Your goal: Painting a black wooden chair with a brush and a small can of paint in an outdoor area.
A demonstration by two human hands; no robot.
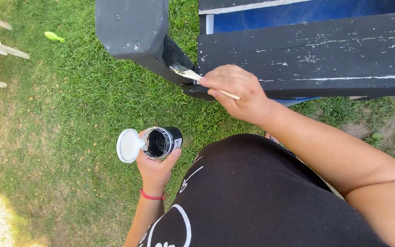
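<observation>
A black-painted wooden bench (307, 55) with white scuffs stands on the grass (69, 114). The right hand (236, 91) grips a pale-handled brush (189, 73), its long axis slanting up-left (bristles on the bench's black post). The left hand (155, 165) clasps a small black paint jar (162, 142), mouth leftward, and its white round lid (128, 145).

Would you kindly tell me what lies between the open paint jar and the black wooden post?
In the head view, only bare grass lies between the paint jar and the black post.
</observation>
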